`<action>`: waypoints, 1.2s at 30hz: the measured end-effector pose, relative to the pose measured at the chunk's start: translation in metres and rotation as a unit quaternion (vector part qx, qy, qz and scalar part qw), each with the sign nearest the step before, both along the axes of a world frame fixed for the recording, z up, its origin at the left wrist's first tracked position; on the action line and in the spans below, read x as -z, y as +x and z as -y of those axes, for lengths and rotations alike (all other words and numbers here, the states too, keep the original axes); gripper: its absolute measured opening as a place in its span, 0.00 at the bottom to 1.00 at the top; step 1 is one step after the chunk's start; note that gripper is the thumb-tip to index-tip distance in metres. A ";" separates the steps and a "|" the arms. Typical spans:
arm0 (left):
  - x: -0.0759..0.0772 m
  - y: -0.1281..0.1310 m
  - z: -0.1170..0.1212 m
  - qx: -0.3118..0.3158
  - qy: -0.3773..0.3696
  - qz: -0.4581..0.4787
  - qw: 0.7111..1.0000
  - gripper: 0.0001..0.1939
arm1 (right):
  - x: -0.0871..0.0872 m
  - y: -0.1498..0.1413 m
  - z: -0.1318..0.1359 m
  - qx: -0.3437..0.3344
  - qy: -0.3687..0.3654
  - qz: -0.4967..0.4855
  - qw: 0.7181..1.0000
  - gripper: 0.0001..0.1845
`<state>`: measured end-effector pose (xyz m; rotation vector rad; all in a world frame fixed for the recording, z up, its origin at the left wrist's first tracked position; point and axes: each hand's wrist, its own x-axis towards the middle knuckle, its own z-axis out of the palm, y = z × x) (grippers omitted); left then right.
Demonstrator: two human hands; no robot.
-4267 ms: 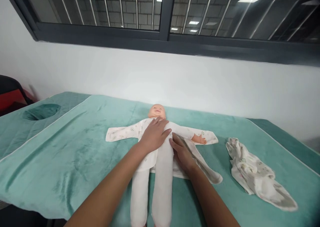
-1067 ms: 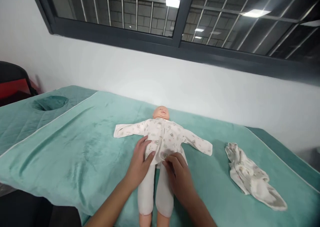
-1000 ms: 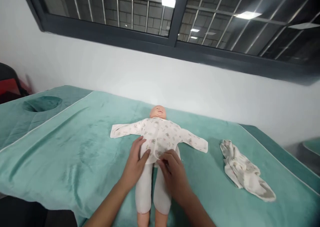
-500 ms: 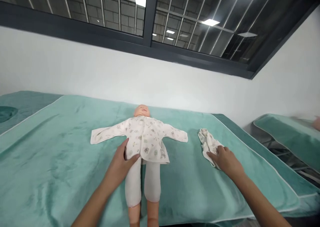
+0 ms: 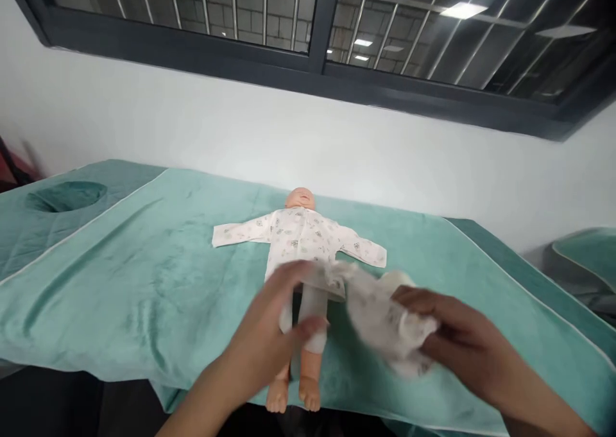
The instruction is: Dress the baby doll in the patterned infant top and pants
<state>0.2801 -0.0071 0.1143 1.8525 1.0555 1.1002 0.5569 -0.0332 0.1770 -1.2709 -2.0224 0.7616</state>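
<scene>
A baby doll [image 5: 301, 199] lies on its back with its arms spread. It wears a white printed long-sleeved top [image 5: 299, 233] and plain white leggings [image 5: 315, 305], with its feet bare. Over the doll's lower body is my left hand [image 5: 262, 337], blurred, thumb and fingers apart; whether its fingertips touch the cloth is unclear. My right hand [image 5: 464, 344] grips a crumpled white printed baby garment [image 5: 373, 312], raised to the right of the doll's legs. Motion smears this garment, and its exact kind does not show.
A green cover [image 5: 158, 257] with pale edging lies over the bed. At its left end is a padded face hole [image 5: 67, 196]. Behind the bed stands a white wall [image 5: 240, 129] under a dark-framed window [image 5: 317, 26]. Another green bed [image 5: 590, 254] is partly visible at right.
My right hand has lifted the crumpled garment off the bed and brought it left, close to the doll. My left hand has come away from the top's hem. The view has shifted left.
</scene>
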 end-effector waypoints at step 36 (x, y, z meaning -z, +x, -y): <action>-0.031 -0.003 -0.028 0.034 -0.042 0.131 0.990 0.19 | 0.037 -0.055 -0.063 -0.235 -0.217 -0.198 0.927 0.14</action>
